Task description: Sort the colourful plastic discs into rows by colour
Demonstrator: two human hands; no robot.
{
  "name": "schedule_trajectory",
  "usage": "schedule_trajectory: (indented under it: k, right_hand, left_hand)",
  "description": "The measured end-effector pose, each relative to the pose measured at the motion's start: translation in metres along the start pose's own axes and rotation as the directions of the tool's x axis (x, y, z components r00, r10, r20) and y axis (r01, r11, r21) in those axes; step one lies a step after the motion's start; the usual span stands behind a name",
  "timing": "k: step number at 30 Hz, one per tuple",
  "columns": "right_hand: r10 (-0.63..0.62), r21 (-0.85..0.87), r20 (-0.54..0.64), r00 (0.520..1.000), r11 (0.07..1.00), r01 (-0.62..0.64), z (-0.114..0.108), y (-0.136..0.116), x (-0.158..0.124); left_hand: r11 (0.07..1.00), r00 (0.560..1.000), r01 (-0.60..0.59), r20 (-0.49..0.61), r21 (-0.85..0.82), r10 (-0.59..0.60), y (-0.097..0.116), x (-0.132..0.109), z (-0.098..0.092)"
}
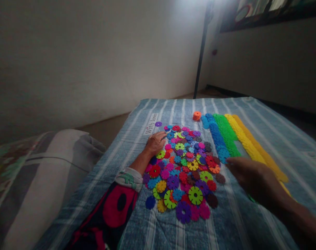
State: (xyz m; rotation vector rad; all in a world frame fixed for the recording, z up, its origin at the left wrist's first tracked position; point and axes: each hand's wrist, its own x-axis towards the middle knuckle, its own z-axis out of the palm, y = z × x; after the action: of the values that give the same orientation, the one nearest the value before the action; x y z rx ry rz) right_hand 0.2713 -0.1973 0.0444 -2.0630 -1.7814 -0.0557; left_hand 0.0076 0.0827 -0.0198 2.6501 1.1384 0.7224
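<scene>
A loose pile of flower-shaped notched plastic discs (192,165) in many colours lies on a striped cloth. At its upper left edge is my left hand (156,143), its thumb and fingers slightly apart beside the discs; nothing shows between them. Blurred by motion, my right hand (248,172) reaches in from the right. Its fingertips come close to the blue discs (222,153) at the near end of a blue row (216,135); whether they touch or hold one is unclear. Rows of green discs (225,133), yellow discs (242,139) and orange-yellow discs (259,149) lie alongside, partly behind that hand.
A short stack of orange discs (197,116) stands beyond the pile. One purple disc (158,124) lies apart, by the printed words on the blue striped cloth (132,152). Grey-and-white bedding (51,173) is at the left. Behind rises a dark pole (201,55) near the wall.
</scene>
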Motion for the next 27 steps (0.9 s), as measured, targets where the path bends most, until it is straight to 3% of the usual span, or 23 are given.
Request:
schedule_trajectory:
  k: [3,5,10,15,20,27]
  right_hand:
    - [-0.201,0.126,0.195,0.96,0.976,0.179,0.016,-0.061,0.011]
    - [-0.296,0.137,0.309,0.904,0.954,0.266,0.025,-0.094,0.016]
    - [-0.478,0.138,0.466,0.745,0.871,0.472,0.041,-0.144,0.03]
    - [-0.493,0.14,0.566,0.661,0.848,0.512,0.043,-0.164,0.045]
    - [-0.455,0.13,0.643,0.616,0.858,0.498,0.04,-0.17,0.055]
    - [-0.46,0.139,0.612,0.644,0.863,0.485,0.036,-0.17,0.056]
  left_hand:
    - [1.0,1.0,-0.007,0.007,0.007,0.007,0.001,0.0,0.0]
    - [1.0,1.0,-0.007,0.005,0.007,0.007,0.001,0.0,0.0]
    - [1.0,1.0,-0.011,-0.022,-0.001,0.011,0.002,0.0,0.003]
    - [1.0,1.0,-0.011,-0.027,-0.002,0.011,0.003,-0.001,0.004]
    - [1.0,1.0,0.002,-0.009,0.003,-0.002,0.006,-0.001,0.002]
    - [1.0,1.0,0.001,-0.011,0.01,-0.001,0.006,-0.001,0.001]
